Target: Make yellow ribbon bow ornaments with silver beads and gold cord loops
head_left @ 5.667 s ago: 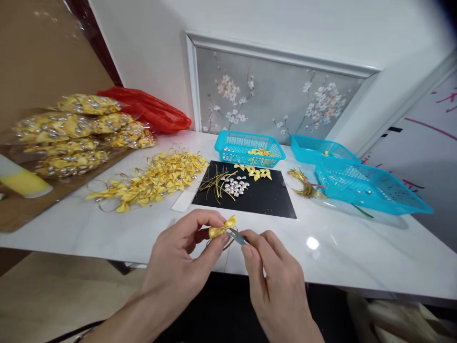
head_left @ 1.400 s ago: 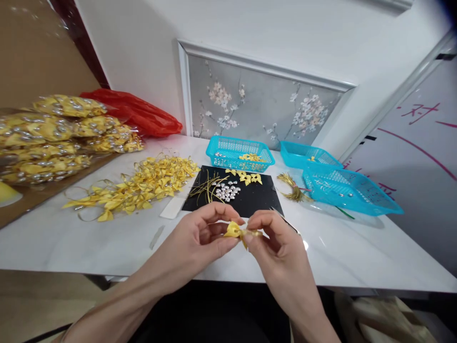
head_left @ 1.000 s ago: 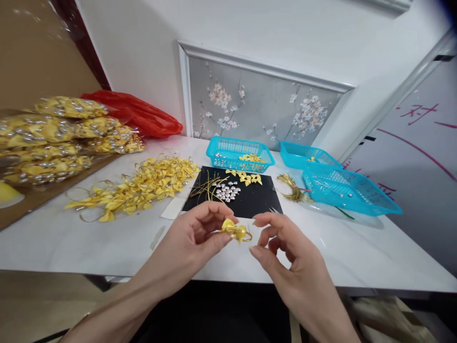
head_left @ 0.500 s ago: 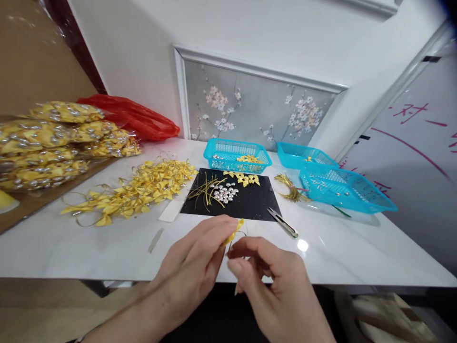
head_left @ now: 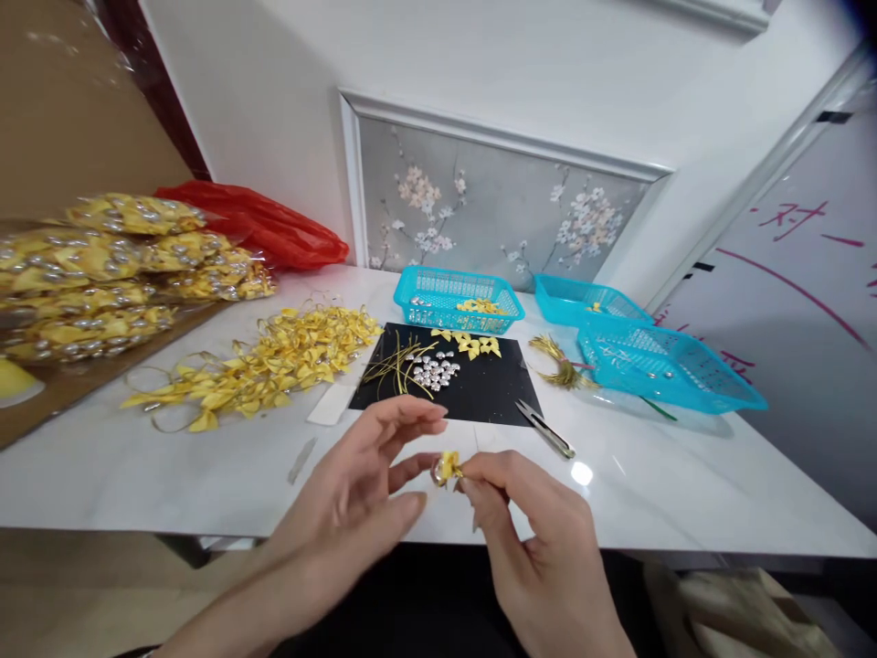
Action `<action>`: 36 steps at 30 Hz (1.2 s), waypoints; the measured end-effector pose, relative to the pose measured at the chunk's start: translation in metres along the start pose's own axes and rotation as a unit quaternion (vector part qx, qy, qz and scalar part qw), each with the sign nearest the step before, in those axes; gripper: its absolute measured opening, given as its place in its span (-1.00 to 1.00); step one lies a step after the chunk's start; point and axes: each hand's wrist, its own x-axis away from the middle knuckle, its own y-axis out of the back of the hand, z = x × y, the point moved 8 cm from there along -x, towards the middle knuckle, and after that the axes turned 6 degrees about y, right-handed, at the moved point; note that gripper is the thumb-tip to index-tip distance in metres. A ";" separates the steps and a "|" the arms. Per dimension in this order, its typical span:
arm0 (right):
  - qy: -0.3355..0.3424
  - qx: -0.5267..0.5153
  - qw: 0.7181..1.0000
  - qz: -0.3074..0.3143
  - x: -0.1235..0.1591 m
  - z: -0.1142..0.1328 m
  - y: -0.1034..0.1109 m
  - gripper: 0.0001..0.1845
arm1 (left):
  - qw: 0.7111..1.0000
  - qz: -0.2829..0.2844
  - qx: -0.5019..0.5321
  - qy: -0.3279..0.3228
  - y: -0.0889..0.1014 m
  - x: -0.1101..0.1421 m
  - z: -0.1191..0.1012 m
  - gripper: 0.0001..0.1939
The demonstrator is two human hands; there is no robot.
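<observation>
Between thumb and forefinger, my right hand (head_left: 538, 539) pinches a small yellow ribbon flower (head_left: 449, 467) with a shiny silver bead facing left. My left hand (head_left: 363, 507) is open beside it, thumb and fingers apart; one fingertip is close to the bead, and I cannot tell if it touches. Just beyond, a black mat (head_left: 490, 388) carries a cluster of silver beads (head_left: 435, 372), thin gold-green strands (head_left: 396, 361) and yellow ribbon pieces (head_left: 472, 343). Thread snips (head_left: 546, 429) lie at the mat's right corner.
A heap of yellow ribbon flowers (head_left: 274, 366) spreads on the left, before bagged flowers (head_left: 89, 274) and a red plastic bag (head_left: 260, 224). Blue baskets (head_left: 456, 277) stand at the back and right (head_left: 685, 397). A strand bundle (head_left: 558, 366) lies near them. The table's front edge is close.
My left hand has let go of the yellow ribbon flower and opened, moving left. The flower is now in my right hand's pinch, lower and with its bead showing.
</observation>
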 end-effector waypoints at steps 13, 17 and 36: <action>0.153 0.121 0.981 -0.010 0.013 0.012 0.000 -0.69 | 0.929 0.060 0.258 0.260 -0.018 0.003 0.052 -0.83; 0.013 0.151 0.988 0.013 0.010 -0.040 0.021 -0.83 | 0.944 0.039 0.240 0.223 -0.012 0.001 0.051 -0.89; -0.125 0.076 0.989 0.010 0.021 -0.057 0.030 -0.81 | 0.994 -0.013 0.102 0.039 0.003 -0.002 0.025 -0.92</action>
